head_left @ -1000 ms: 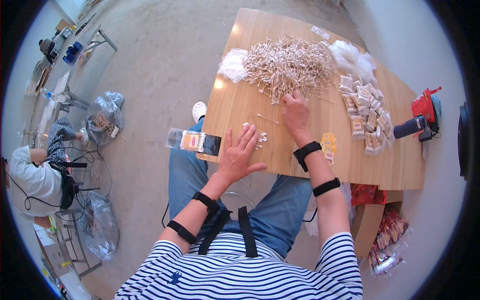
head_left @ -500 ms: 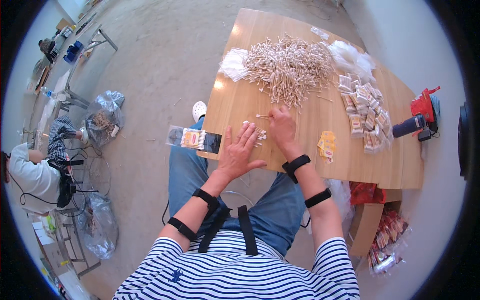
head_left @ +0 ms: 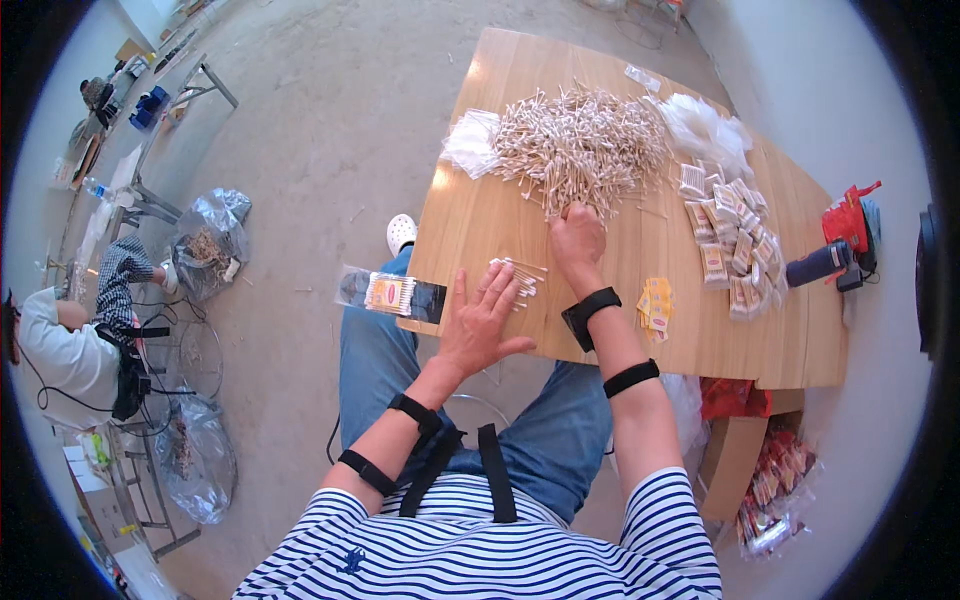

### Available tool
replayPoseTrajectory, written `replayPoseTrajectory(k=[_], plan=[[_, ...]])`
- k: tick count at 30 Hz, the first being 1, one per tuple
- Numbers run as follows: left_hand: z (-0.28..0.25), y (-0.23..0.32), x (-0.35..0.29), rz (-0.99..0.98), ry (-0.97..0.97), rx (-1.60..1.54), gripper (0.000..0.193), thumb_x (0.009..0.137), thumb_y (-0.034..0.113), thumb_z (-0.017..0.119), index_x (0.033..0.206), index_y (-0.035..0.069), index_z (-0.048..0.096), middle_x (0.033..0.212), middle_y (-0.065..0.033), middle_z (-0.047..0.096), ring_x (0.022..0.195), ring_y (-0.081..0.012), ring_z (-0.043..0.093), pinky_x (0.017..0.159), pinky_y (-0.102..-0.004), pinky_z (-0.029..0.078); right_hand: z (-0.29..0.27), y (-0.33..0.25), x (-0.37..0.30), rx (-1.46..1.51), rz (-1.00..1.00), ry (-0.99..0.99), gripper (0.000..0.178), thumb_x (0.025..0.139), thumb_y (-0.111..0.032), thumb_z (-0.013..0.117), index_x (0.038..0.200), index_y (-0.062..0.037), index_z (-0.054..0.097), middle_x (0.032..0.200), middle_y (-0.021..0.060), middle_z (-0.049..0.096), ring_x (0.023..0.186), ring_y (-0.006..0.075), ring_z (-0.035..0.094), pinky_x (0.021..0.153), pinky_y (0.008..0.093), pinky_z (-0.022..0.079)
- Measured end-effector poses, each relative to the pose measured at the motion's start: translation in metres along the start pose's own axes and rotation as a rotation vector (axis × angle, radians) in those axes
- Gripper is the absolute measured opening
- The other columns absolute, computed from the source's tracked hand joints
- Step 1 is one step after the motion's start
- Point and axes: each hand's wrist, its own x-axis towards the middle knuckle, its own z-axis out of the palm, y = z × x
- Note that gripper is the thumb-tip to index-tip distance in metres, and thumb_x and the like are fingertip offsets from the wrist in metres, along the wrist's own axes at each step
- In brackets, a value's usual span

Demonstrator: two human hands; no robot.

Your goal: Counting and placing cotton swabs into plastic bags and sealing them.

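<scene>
A large heap of cotton swabs (head_left: 585, 140) covers the far middle of the wooden table (head_left: 500, 215). My right hand (head_left: 578, 243) is at the heap's near edge, its fingers curled and pinching at swabs there; the fingertips are partly hidden. Nearer to me, my left hand (head_left: 480, 322) lies flat with the fingers stretched out. Under and beside its fingertips is a small group of cotton swabs (head_left: 525, 280). To the left, a clear pack of cotton swabs with a yellow card (head_left: 390, 293) sits on a dark flat piece at the table's edge.
Yellow cards (head_left: 655, 305) lie right of my right hand. Filled swab packs (head_left: 740, 235) are piled farther right, near a dark cylinder (head_left: 818, 257). Clear plastic bags (head_left: 470, 142) flank the heap. At far left another person (head_left: 75, 350) sits by bags of swabs.
My right hand has moved away from the small swab group, farther out to the heap's edge. A swab it held now lies with that group. My left hand stays flat in place.
</scene>
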Motion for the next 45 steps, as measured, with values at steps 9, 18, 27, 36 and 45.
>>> replayPoseTrajectory(k=[9,18,27,36,45], plan=[[-0.001,-0.001,0.001,0.005,-0.006,0.002,0.099,0.073,0.066,0.071,0.143,0.002,0.044,0.157,-0.0122,0.035,0.150,-0.0281,0.025,0.119,-0.0632,0.012,-0.021,0.013,-0.026,-0.055,-0.264,0.061,0.011,0.082,-0.012,0.062,0.091,-0.0055,0.066,0.095,0.0159,0.067,0.084,0.0374,0.070,0.067,0.0465,0.057],[-0.003,-0.005,0.009,0.025,0.024,0.015,0.097,0.073,0.063,0.073,0.142,0.001,0.046,0.156,-0.0137,0.037,0.149,-0.0278,0.027,0.119,-0.0630,0.012,-0.025,-0.002,-0.055,-0.024,-0.397,-0.054,0.021,0.083,-0.014,0.067,0.101,-0.0045,0.063,0.104,0.0165,0.064,0.106,0.0349,0.063,0.082,0.0474,0.054],[0.017,-0.005,-0.006,0.036,0.016,0.056,0.086,0.079,0.055,0.070,0.145,0.004,0.045,0.157,-0.0130,0.037,0.150,-0.0249,0.028,0.116,-0.0650,0.015,-0.011,0.029,-0.113,0.248,-0.566,-0.210,0.083,0.092,-0.051,0.059,0.148,0.0056,0.036,0.156,0.0262,0.032,0.147,0.0428,0.025,0.117,0.0561,0.022],[0.018,-0.008,-0.002,0.029,-0.004,0.147,0.088,0.083,0.057,0.065,0.149,0.005,0.041,0.160,-0.0115,0.033,0.151,-0.0246,0.025,0.117,-0.0650,0.012,-0.011,0.027,-0.111,0.113,-0.577,-0.256,0.085,0.095,-0.061,0.047,0.150,0.0036,0.035,0.158,0.0219,0.031,0.150,0.0384,0.021,0.119,0.0571,0.017],[0.002,-0.005,0.001,0.039,-0.076,0.046,0.100,0.080,0.055,0.071,0.152,-0.002,0.031,0.162,-0.0169,0.027,0.152,-0.0309,0.021,0.119,-0.0626,0.008,-0.007,0.027,-0.114,0.119,-0.547,-0.270,0.086,0.095,-0.061,0.045,0.151,0.0033,0.033,0.159,0.0214,0.029,0.151,0.0364,0.018,0.120,0.0555,0.013]])
